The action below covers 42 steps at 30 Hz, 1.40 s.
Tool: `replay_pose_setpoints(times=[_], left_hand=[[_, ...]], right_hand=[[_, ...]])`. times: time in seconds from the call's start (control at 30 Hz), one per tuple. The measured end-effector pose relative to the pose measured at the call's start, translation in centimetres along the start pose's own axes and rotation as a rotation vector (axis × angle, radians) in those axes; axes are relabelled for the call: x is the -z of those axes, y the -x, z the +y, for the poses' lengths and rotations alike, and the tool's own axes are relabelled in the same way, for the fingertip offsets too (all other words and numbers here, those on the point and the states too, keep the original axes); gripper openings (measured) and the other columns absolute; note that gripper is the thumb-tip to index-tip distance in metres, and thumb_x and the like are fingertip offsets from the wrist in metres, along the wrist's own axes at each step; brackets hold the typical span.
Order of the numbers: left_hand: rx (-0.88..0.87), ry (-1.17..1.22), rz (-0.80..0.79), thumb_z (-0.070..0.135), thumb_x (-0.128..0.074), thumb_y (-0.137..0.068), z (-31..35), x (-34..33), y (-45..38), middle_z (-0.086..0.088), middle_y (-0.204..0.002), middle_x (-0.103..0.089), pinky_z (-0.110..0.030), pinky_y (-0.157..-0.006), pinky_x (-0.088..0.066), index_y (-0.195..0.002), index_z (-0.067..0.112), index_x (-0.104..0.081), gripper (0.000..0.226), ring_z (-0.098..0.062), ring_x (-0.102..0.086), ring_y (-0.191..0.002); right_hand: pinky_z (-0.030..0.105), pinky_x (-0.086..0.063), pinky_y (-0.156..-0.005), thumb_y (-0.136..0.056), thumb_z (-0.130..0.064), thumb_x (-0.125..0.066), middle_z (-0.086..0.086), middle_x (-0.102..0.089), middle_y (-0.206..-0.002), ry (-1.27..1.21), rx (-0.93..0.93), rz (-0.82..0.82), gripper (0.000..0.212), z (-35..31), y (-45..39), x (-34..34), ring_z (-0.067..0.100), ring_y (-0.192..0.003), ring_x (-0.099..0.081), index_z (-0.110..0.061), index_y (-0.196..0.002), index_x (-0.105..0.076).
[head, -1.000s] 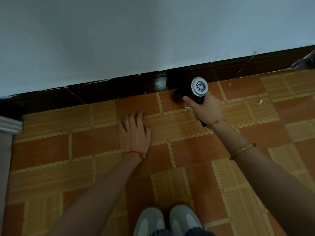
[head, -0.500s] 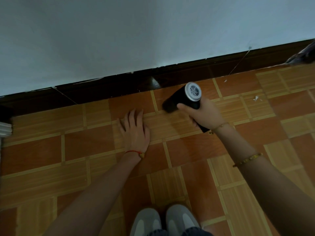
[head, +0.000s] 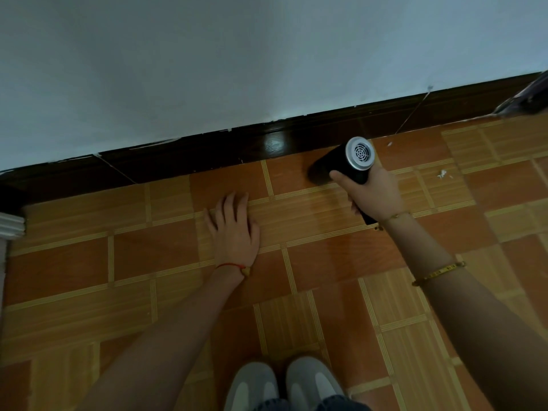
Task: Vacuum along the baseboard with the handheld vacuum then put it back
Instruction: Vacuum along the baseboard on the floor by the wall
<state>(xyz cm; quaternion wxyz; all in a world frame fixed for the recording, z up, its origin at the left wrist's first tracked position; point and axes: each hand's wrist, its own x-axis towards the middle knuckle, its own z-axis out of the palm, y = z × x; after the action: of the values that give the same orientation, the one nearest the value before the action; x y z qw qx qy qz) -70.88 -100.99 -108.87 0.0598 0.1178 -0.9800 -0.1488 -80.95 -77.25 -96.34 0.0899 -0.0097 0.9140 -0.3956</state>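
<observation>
Change: my right hand (head: 374, 194), gripping the handheld vacuum (head: 341, 166), drew it back from the baseboard (head: 189, 161).
Left hand (head: 234, 229): flat, bracing.
Meaning: sweeping unfinished.

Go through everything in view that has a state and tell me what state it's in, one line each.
handheld vacuum: held, nose down at the floor by the baseboard.
right hand: grips the vacuum's handle.
left hand: flat on the floor, fingers straight.
baseboard: cracked, paint chipped along its top.
white debris: lying on the floor, right of the vacuum.

Pale wall (head: 207, 60), orange tiled floor (head: 148, 262), dim light
</observation>
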Motion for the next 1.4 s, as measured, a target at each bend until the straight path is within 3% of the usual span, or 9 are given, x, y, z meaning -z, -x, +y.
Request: replay_pose_setpoints(times=[0.17,0.37,0.43,0.53,0.77,1.03,1.13,1.27,1.4], left_hand=[[-0.006,0.005,0.007,0.031,-0.04,-0.094,-0.2,-0.1,0.1,-0.009,-0.147,-0.041,-0.064,-0.116,-0.015,-0.144,0.019,-0.041,0.051,-0.029,-0.031,-0.139],[0.001,-0.002,0.001,0.032,-0.039,-0.094,-0.1,-0.1,0.0,-0.009,-0.148,-0.041,-0.063,-0.116,-0.015,-0.145,0.019,-0.041,0.052,-0.03,-0.031,-0.139],[0.006,0.001,-0.007,0.033,-0.038,-0.094,-0.2,-0.1,0.0,-0.009,-0.148,-0.04,-0.063,-0.116,-0.015,-0.145,0.02,-0.04,0.052,-0.03,-0.03,-0.14],[0.006,0.009,-0.01,0.034,-0.036,-0.094,-0.1,-0.1,0.0,-0.009,-0.148,-0.039,-0.063,-0.116,-0.015,-0.144,0.02,-0.04,0.053,-0.03,-0.029,-0.14],[-0.008,0.023,-0.006,0.03,-0.041,-0.093,-0.1,0.1,0.2,-0.01,-0.147,-0.041,-0.064,-0.115,-0.016,-0.145,0.019,-0.041,0.053,-0.03,-0.029,-0.139],[-0.003,0.023,-0.02,0.032,-0.041,-0.094,-0.1,0.4,0.2,-0.01,-0.148,-0.041,-0.064,-0.116,-0.015,-0.145,0.018,-0.04,0.053,-0.03,-0.03,-0.139],[-0.002,0.024,-0.034,0.03,-0.044,-0.094,0.0,0.5,0.1,-0.01,-0.15,-0.038,-0.063,-0.117,-0.013,-0.145,0.019,-0.04,0.052,-0.03,-0.029,-0.141],[0.007,0.028,-0.035,0.029,-0.048,-0.094,0.1,0.5,0.1,-0.009,-0.149,-0.038,-0.063,-0.117,-0.013,-0.145,0.018,-0.04,0.052,-0.03,-0.028,-0.142],[0.013,0.013,-0.032,0.028,-0.048,-0.094,0.3,0.5,0.2,-0.01,-0.149,-0.039,-0.063,-0.117,-0.013,-0.145,0.018,-0.04,0.052,-0.031,-0.028,-0.141]], right_hand=[[0.031,-0.052,-0.048,-0.086,-0.043,-0.065,0.01,-0.063,-0.06,-0.049,-0.031,-0.162,0.032,0.1,0.5,0.0,0.021,-0.044,-0.059,-0.014,-0.094,-0.055],[0.02,-0.046,-0.059,-0.081,-0.054,-0.065,-0.008,-0.06,-0.077,0.067,0.001,0.022,0.054,0.8,0.9,-1.5,0.011,-0.062,-0.056,-0.013,-0.114,-0.056],[0.018,-0.043,-0.053,-0.082,-0.051,-0.066,-0.012,-0.059,-0.069,0.013,0.024,-0.093,0.042,0.3,1.6,-1.9,0.002,-0.053,-0.054,-0.018,-0.105,-0.057],[0.024,-0.047,-0.043,-0.087,-0.041,-0.065,-0.001,-0.058,-0.054,-0.098,0.022,-0.268,0.024,-0.7,2.6,-2.3,0.008,-0.037,-0.054,-0.021,-0.084,-0.054],[0.034,-0.058,-0.065,-0.075,-0.063,-0.063,0.001,-0.066,-0.081,-0.027,-0.086,0.145,0.067,1.1,-0.4,-3.0,0.02,-0.067,-0.062,-0.01,-0.114,-0.057],[0.026,-0.053,-0.064,-0.078,-0.058,-0.067,-0.004,-0.064,-0.081,0.015,0.042,0.011,0.063,-1.6,-2.3,-5.9,0.013,-0.066,-0.058,-0.014,-0.12,-0.054],[0.027,-0.055,-0.065,-0.079,-0.058,-0.065,0.001,-0.069,-0.087,0.058,0.028,0.078,0.065,-0.9,-2.6,-5.2,0.015,-0.066,-0.062,-0.012,-0.122,-0.054],[0.036,-0.058,-0.073,-0.077,-0.06,-0.065,0.002,-0.07,-0.102,0.085,-0.046,0.239,0.073,0.9,-3.0,-3.3,0.02,-0.084,-0.068,-0.014,-0.131,-0.048],[0.032,-0.056,-0.073,-0.076,-0.064,-0.064,0.003,-0.07,-0.103,0.086,-0.01,0.098,0.073,0.7,-3.3,-3.1,0.017,-0.08,-0.064,-0.017,-0.13,-0.048]])
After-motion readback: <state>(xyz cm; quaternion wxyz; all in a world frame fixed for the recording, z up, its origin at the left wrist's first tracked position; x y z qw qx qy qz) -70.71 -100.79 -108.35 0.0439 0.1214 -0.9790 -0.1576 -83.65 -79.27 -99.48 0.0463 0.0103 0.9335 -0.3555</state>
